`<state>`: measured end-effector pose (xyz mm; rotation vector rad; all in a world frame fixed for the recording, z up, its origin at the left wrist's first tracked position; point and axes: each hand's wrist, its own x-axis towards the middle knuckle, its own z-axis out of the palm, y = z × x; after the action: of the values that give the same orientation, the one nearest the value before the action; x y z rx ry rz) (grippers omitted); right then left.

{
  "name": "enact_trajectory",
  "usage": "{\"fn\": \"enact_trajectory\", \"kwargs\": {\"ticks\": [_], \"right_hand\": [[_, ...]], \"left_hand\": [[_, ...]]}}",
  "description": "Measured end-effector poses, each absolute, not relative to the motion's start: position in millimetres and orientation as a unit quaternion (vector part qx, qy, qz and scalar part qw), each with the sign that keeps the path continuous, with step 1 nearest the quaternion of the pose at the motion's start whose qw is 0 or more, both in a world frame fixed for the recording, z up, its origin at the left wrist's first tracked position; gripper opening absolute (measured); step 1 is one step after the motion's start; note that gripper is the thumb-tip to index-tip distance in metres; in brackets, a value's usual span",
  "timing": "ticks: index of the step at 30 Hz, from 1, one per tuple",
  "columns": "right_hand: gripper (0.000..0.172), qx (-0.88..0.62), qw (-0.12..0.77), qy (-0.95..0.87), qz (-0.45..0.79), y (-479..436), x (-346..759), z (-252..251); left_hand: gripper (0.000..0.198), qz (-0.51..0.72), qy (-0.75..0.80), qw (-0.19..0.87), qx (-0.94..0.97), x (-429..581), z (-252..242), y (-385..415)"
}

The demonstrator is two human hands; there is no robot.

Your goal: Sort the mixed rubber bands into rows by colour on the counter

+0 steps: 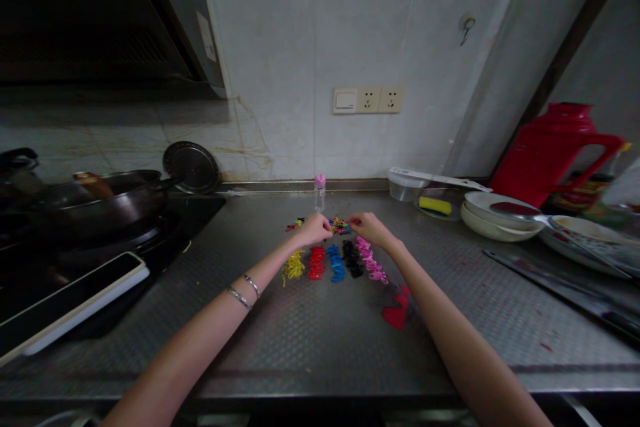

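Near the metal desk's (305, 332) back edge, left hand (316, 228) and right hand (371, 227) seemingly pick small multicoloured loops (339, 224), fingers bunched, grip untellable, next needing delicacy.

Two silver bangles (239, 297) around the bare left forearm (200, 333)

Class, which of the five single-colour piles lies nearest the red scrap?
The pink pile, at the row's end beside the black pile, comes closest to the red scrap; the yellow pile, red pile and blue pile lie farther away.
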<state>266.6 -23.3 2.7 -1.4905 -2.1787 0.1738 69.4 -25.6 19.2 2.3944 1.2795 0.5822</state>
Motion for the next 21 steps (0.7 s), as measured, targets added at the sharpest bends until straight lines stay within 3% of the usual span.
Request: {"fn": "enact_trajectory", "kwargs": {"ticks": [9, 21], "right_hand": [[0.026, -0.557, 0.225, -0.797, 0.062, -23, 271, 0], [0.022, -0.598, 0.115, -0.793, -0.025, -34, 256, -1]], "left_hand": [[0.02, 0.183, 0.401, 0.179, 0.88, 100, 12, -22], [0.033, 0.285, 0.472, 0.247, 0.797, -1, 4, 2]]}}
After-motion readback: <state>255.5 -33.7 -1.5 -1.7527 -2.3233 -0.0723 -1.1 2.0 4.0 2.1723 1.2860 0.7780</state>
